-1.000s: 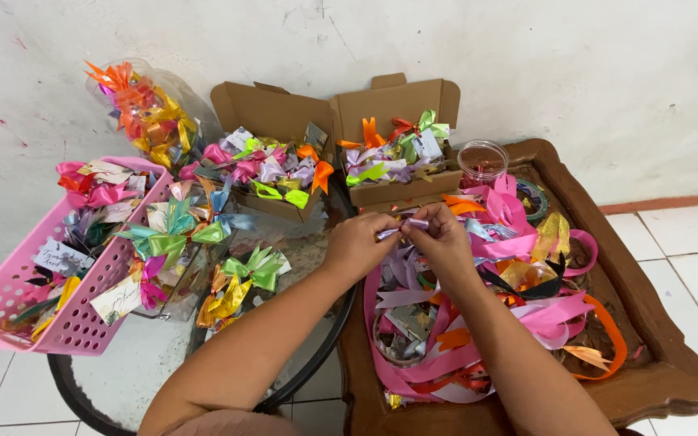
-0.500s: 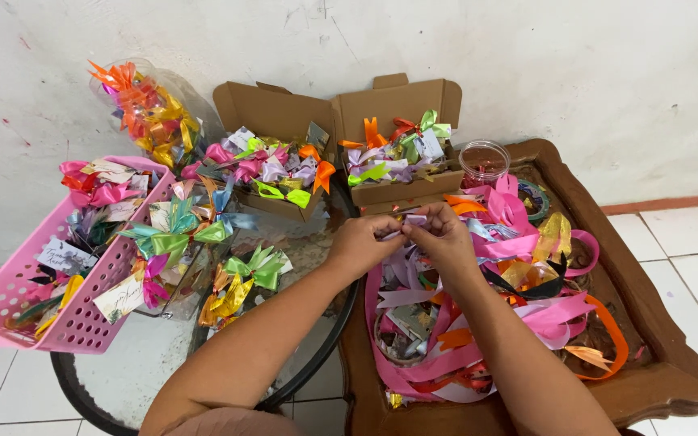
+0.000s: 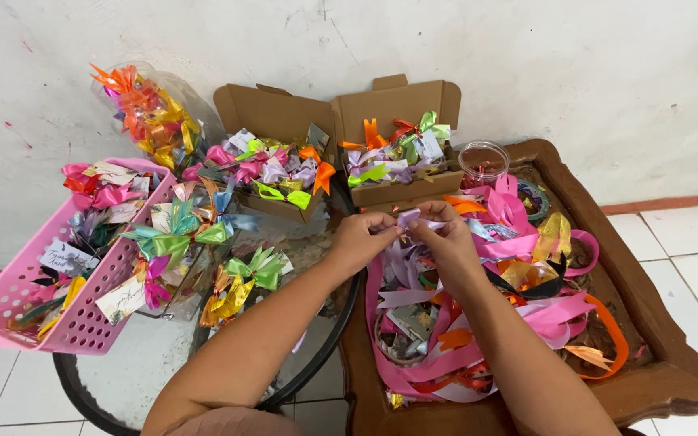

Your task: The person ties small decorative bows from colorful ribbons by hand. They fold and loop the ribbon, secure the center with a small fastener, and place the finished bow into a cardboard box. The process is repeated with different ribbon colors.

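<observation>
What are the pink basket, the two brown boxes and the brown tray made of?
The pink basket looks like moulded plastic: even glossy colour, walls pierced with rows of small holes. The two brown boxes look like matte cardboard, with folded flaps and raw edges. The brown tray seems to be varnished wood, dark, shiny, with a carved wavy rim, though the grain is hard to see.

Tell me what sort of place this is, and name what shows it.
Probably a home craft corner for making ribbon bows. Both hands, left hand and right hand, pinch a pale ribbon piece over a wooden tray heaped with loose ribbons, with finished bows filling cardboard boxes and a pink basket.
</observation>
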